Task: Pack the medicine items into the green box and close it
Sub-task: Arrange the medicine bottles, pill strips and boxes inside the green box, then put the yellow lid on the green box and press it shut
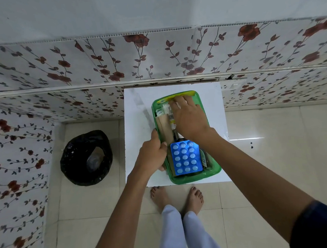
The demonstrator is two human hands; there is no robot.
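Observation:
The green box lies lidless on a small white table. A blue blister pack of pills fills its near end. Beside it a brown paper packet runs along the left wall. Cotton swabs and a small sachet lie at the far end, next to a yellow strip on the far rim. My left hand grips the box's left wall. My right hand reaches palm down into the far end, fingertips on the items there; what it holds is hidden.
A bin lined with a black bag stands on the tiled floor left of the table. Floral-papered walls rise right behind the table and along the left. My bare feet are at the table's near edge.

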